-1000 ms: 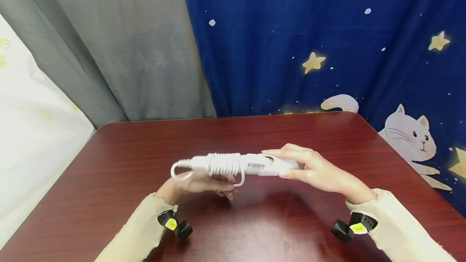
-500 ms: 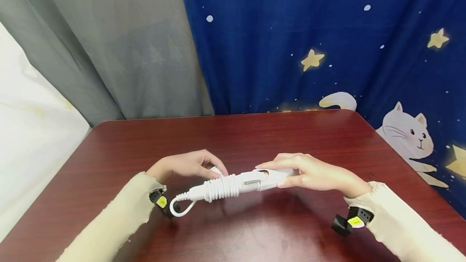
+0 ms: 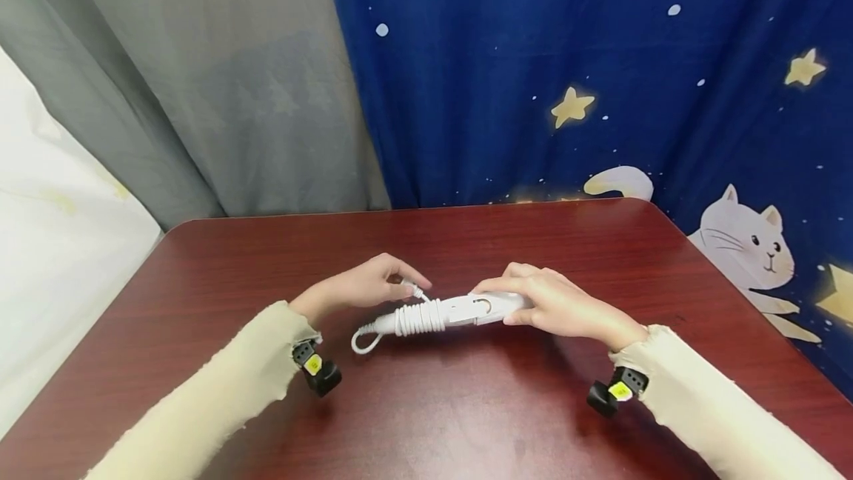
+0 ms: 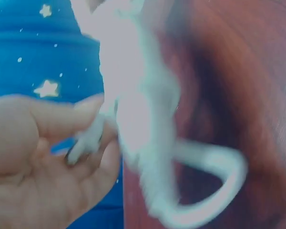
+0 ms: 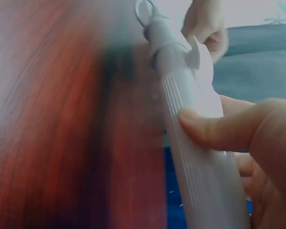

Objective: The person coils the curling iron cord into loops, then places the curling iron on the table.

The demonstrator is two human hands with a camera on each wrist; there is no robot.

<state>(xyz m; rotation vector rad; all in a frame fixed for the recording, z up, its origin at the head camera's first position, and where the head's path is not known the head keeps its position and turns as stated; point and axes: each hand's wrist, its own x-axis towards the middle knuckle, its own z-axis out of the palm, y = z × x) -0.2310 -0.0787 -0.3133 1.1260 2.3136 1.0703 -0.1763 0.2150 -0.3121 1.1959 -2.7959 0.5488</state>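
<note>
The right hand [image 3: 560,306] is grasping the barrel end of the white curling iron [image 3: 466,311], which is lying low over the middle of the red table [image 3: 466,421]. The left hand [image 3: 369,284] is pinching the plug [image 3: 416,290] of the cord [image 3: 416,317], which is wound around the iron's handle just beside it.

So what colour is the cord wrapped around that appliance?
White, the same as the appliance body; the cord shows best in the head view.
</note>
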